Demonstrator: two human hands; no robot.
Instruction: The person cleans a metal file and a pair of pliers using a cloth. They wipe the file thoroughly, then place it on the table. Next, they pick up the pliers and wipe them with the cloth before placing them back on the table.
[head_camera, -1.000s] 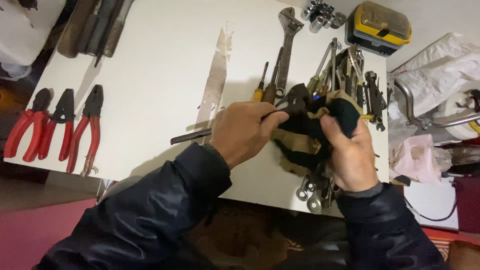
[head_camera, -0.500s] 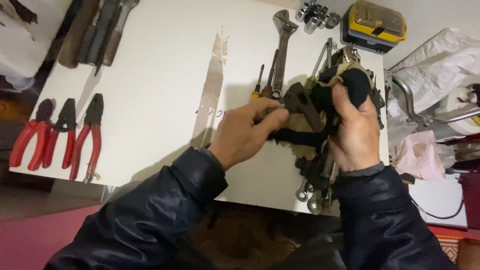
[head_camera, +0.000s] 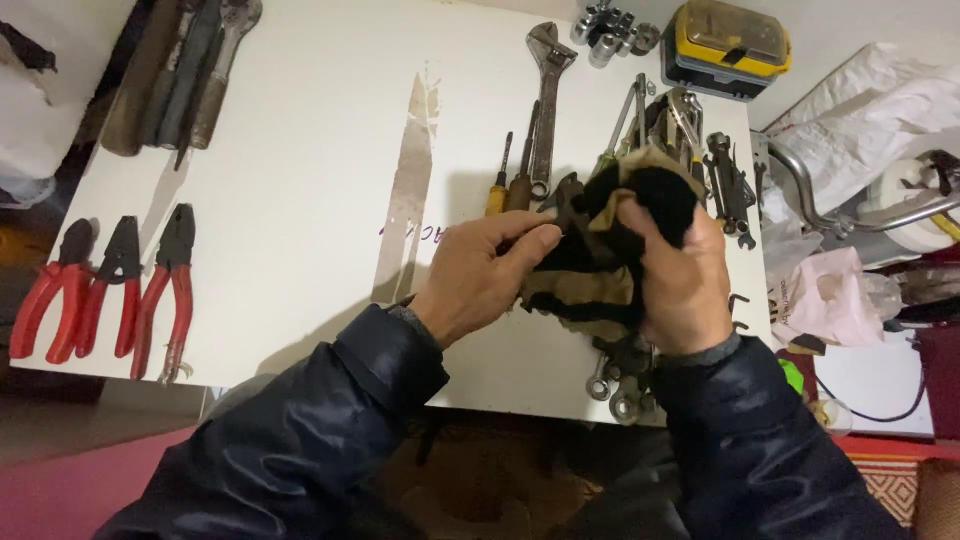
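My left hand pinches a dark metal tool, only its jaw end showing above my fingers. My right hand is closed over a black and tan rag that is wrapped round the same tool, above the white table. The rest of the tool is hidden under the rag and my hands.
Three red-handled pliers lie at the left. An adjustable wrench, screwdrivers and a heap of spanners lie beyond my hands. A yellow case and sockets sit at the far edge, more spanners near the front edge.
The rag has bunched up higher around the tool, with my right hand moving up over it. My left hand keeps its pinch and has barely moved.
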